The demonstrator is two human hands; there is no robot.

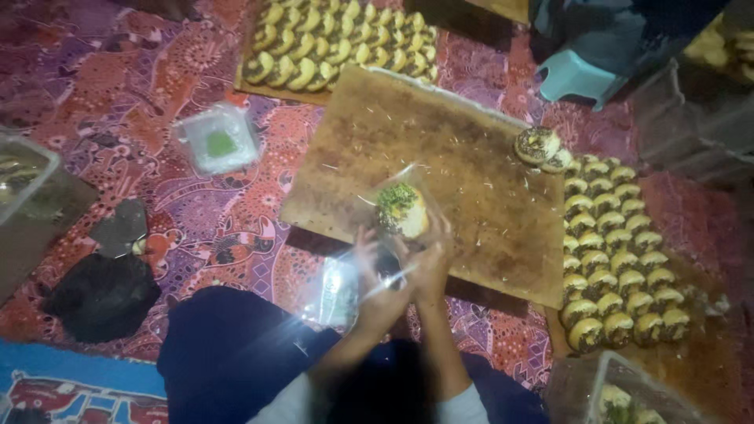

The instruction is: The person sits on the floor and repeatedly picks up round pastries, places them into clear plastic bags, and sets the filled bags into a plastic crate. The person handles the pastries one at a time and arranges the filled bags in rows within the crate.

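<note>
While both hands (400,271) pinch its clear wrapper (408,196), the green-sprinkled pastry (402,210) sits inside.

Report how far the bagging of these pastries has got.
Done: hard to tell; a blurred plastic pile by the knees may hold bagged ones. In hand: left hand and right hand grip a clear bag around one green-topped pastry. Left: rows of unwrapped pastries and a second tray.
</note>
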